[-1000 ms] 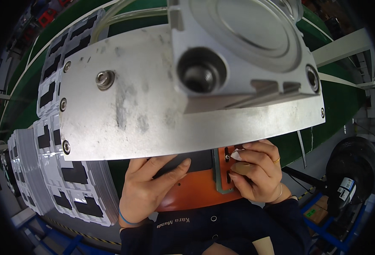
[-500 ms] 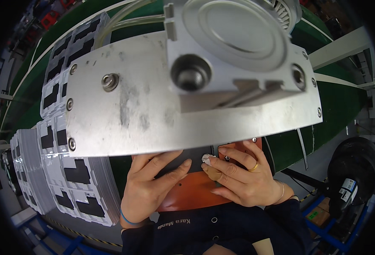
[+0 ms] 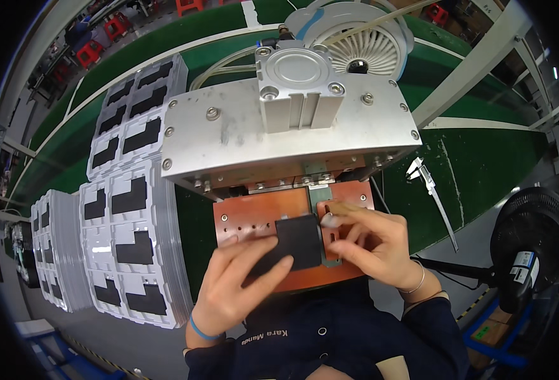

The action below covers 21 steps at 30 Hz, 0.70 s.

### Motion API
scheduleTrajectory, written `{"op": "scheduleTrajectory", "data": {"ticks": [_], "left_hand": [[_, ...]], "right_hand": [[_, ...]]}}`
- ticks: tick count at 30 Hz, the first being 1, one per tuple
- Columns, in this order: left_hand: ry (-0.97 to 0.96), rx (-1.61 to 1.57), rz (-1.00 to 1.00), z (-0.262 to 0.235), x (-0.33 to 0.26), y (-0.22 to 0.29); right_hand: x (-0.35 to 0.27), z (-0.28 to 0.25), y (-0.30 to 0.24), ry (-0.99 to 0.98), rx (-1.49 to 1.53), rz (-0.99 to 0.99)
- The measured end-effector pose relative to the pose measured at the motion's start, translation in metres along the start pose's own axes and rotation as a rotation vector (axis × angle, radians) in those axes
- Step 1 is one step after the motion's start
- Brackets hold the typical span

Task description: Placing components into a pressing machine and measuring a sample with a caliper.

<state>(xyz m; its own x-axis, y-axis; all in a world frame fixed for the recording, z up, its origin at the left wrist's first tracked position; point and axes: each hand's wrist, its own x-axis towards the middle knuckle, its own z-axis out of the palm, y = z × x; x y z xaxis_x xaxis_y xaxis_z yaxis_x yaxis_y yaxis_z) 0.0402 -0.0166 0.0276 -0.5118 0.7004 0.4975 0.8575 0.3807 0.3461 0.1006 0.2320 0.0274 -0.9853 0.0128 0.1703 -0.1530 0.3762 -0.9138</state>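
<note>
My left hand (image 3: 234, 278) grips the left side of a black flat piece (image 3: 300, 240), with thumb and fingers on it. The piece lies over the orange metal plate (image 3: 244, 212) under a press; whether it touches the plate cannot be told. At the piece's right edge is my right hand (image 3: 378, 244), fingers bent and apart, the thumb stretched toward the plate. A white covering (image 3: 331, 220) sits at one of its fingertips. A green strip (image 3: 319, 199) runs along the plate beside the piece. The undersides of both hands are hidden.
The silver press head (image 3: 241, 136), topped by a square cylinder (image 3: 298, 76), stands just beyond my hands. On the left are stacked clear trays (image 3: 130, 237) with black L-shaped pieces. A caliper (image 3: 435, 199) lies to the right, near a black fan (image 3: 526, 234).
My view has shifted back, showing the plate beneath the press head. The black piece now shows nearer me, out from under the head, and my right fingers have come off the plate's near part.
</note>
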Motion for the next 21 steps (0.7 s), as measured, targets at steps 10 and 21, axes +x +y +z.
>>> {"op": "scheduleTrajectory", "data": {"ticks": [10, 21], "left_hand": [[0.363, -0.748, -0.527, -0.027, -0.059, -0.002], [0.807, -0.368, -1.070, -0.178, -0.196, -0.154]], "right_hand": [[-0.010, 0.051, -0.023, -0.156, 0.384, 0.234], [-0.024, 0.100, -0.011, -0.245, 0.034, -0.139]]}}
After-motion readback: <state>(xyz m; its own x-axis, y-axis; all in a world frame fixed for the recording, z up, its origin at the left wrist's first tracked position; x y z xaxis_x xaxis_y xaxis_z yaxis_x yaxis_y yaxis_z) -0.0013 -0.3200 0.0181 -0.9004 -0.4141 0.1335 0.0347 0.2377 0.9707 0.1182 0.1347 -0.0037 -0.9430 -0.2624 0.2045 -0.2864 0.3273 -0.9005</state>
